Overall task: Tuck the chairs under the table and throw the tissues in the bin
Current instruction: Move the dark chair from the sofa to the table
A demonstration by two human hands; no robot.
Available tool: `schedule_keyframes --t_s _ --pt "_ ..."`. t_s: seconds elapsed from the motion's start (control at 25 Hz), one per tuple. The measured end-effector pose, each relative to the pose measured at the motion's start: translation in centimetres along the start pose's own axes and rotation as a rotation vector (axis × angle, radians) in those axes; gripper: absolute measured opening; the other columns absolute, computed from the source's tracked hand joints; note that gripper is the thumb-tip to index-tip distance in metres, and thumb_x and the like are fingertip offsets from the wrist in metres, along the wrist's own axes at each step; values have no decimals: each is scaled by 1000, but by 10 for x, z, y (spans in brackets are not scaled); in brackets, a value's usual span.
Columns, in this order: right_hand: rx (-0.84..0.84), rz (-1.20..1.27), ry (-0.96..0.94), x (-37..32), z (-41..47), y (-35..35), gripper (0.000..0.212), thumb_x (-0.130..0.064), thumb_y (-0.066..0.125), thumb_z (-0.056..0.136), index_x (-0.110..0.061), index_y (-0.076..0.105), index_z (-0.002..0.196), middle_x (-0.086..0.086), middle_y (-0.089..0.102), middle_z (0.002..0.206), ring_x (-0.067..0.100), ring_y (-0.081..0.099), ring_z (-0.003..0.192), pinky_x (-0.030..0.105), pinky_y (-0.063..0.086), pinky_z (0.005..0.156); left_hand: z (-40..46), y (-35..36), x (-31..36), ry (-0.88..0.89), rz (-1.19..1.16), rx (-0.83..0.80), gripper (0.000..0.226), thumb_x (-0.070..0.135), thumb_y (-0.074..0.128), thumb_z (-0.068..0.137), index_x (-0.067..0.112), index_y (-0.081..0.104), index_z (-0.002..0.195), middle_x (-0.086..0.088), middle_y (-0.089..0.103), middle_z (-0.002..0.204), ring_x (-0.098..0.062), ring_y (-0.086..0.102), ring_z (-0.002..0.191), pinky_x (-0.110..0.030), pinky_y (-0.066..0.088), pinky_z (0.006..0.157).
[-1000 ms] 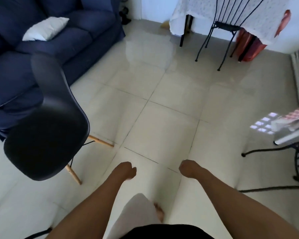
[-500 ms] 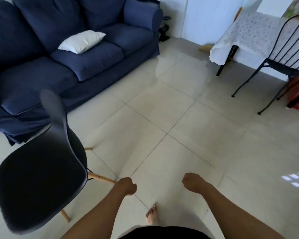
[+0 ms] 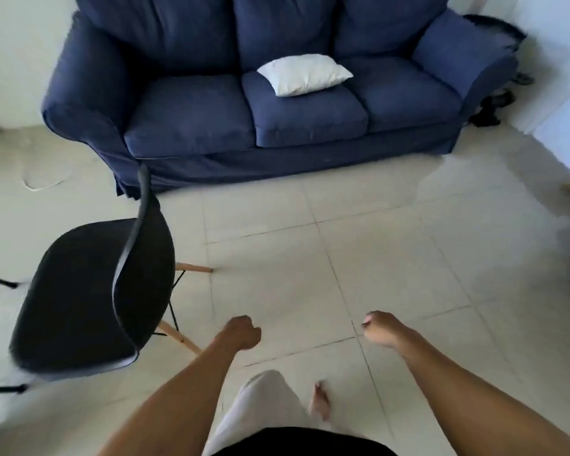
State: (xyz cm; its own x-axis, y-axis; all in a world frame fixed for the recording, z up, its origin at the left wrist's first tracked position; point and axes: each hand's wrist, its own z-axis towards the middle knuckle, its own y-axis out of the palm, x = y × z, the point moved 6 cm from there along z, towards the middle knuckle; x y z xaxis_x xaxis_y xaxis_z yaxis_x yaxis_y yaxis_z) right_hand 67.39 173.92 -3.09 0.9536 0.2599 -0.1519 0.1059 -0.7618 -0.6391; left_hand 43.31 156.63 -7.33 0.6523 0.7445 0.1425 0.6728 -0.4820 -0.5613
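Hands hung low in the view, both held out over the tiled floor (image 3: 392, 264) and well apart from each other. The left hand (image 3: 242, 332) was curled into a loose fist with nothing visible inside it. The right hand (image 3: 380, 329) had its fingers drawn together and bent downward; whether it enclosed anything could not be told, and nothing showed in it.

Just to the left of the left hand, and apart from it, stood a black shell chair (image 3: 89, 297) on pale wooden legs (image 3: 178, 337) braced with thin dark wire. Its curved backrest edge faced the hand, and the seat opened away toward the left. Neither hand touched it.

Beyond both hands, across several floor tiles, sat a dark blue three-seat sofa (image 3: 191, 123), with a white cushion (image 3: 305, 75) lying on its middle seat. Dark items lay on the floor past the sofa's far arm, to the right of the right hand, too blurred to name.

Below the hands, a pale trouser leg (image 3: 264, 409) and a bare foot (image 3: 320, 399) stood on the tiles. No worktop, tissues or bin appeared anywhere in the view.
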Motion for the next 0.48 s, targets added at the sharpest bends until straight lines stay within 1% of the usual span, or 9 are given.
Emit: schedule_keyframes --t_s 0.04,0.08,0.12,0.16,0.2,0.24,0.28,0.36,0.48 --pt "-10 -51 -30 -11 15 -19 26 -18 38 95 -7 62 95 19 61 113 24 57 109 22 43 82 2 -10 0 -42 -54 7 56 35 33 99 0 37 143 -18 38 151 -30 39 138 -33 34 113" --pt "-26 -111 -51 -25 28 -35 25 -18 38 95 -11 58 82 17 60 100 23 55 100 22 41 74 4 -18 -1 -76 -95 24 55 34 34 99 0 40 141 -18 41 149 -30 41 137 -33 35 112" --pt "-41 -176 -92 -43 45 -50 25 -19 38 95 -11 57 81 14 60 97 22 53 96 21 38 69 9 -26 -5 -114 -147 35 54 34 34 99 0 40 141 -18 41 149 -30 41 137 -33 35 112" --pt "-52 -219 -141 -65 62 -64 26 -20 38 95 -8 61 93 15 62 105 23 55 100 21 38 71 14 -35 -8 -151 -195 45 55 34 33 99 0 39 141 -18 40 150 -31 40 137 -34 34 113" --pt "-47 -257 -190 -88 77 -77 30 -21 39 96 -5 62 108 17 62 118 25 58 108 22 41 77 20 -42 -13 -188 -253 61 55 34 32 99 0 38 142 -18 39 150 -31 39 138 -34 33 113" --pt "-48 -297 -235 -113 90 -87 33 -21 40 96 -4 61 116 17 60 127 26 57 116 22 43 84 26 -48 -19 -220 -315 73 55 34 31 99 0 38 142 -18 39 150 -31 40 137 -35 33 113" --pt "-52 -341 -285 -138 101 -94 33 -20 39 96 -4 61 116 16 59 131 26 56 121 23 44 88 35 -51 -25 -250 -368 79 55 34 32 98 0 39 141 -17 40 150 -30 40 137 -34 34 112" --pt "-87 -466 -365 -184 120 -102 30 -16 37 95 -3 61 107 20 58 132 28 56 122 24 44 87 47 -58 -38 -327 -426 75 55 35 33 98 1 41 140 -17 42 148 -30 42 136 -34 35 111" --pt "-136 -574 -447 -240 144 -113 38 -16 35 94 1 59 120 19 55 136 27 53 125 25 44 97 48 -66 -48 -441 -610 71 49 35 38 98 3 50 133 -14 53 140 -27 50 128 -32 41 105"
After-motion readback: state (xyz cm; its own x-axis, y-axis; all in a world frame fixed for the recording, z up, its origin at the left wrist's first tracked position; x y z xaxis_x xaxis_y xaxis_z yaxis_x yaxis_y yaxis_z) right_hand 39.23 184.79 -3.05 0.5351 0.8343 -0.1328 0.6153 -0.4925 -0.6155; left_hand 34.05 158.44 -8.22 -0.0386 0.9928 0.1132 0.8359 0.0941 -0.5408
